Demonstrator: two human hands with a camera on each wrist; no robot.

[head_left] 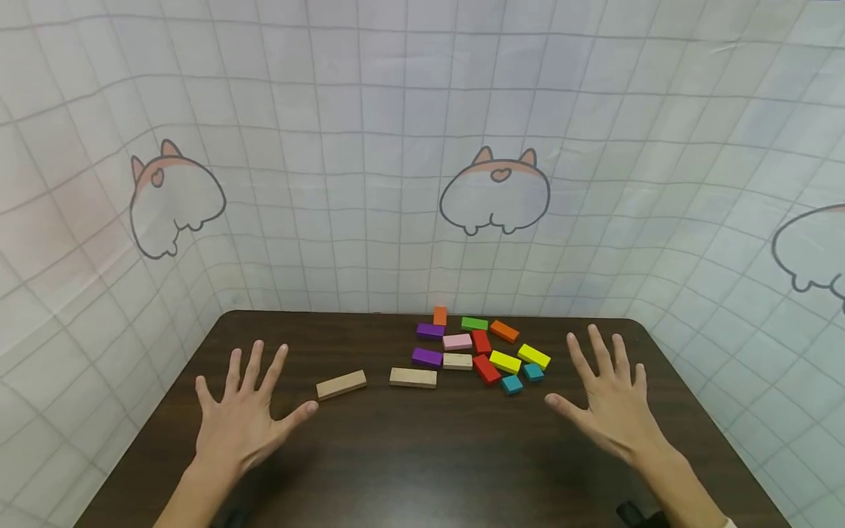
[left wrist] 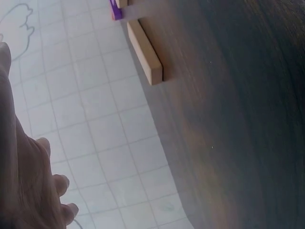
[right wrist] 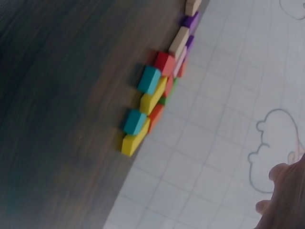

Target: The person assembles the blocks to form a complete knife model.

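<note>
Both hands are raised over the table with fingers spread, holding nothing. My left hand [head_left: 240, 422] is at the left, closest to a long plain wooden block [head_left: 341, 384]. A second long wooden block [head_left: 413, 378] lies to the right of that one. On the other side, my right hand [head_left: 617, 407] is nearest to a blue block [head_left: 533, 372] and a yellow block [head_left: 534, 356]. In the left wrist view the hand [left wrist: 33, 186] shows along the left edge, apart from the wooden block [left wrist: 145, 51]. The right wrist view shows part of the hand [right wrist: 286, 195] at lower right.
Small coloured blocks lie in a loose cluster toward the back, among them purple [head_left: 427, 358], red [head_left: 486, 369], pink [head_left: 458, 342], green [head_left: 474, 323] and orange [head_left: 505, 331]. A dark wooden table [head_left: 422, 455] carries them. White gridded cloth [head_left: 370, 183] surrounds its back and sides.
</note>
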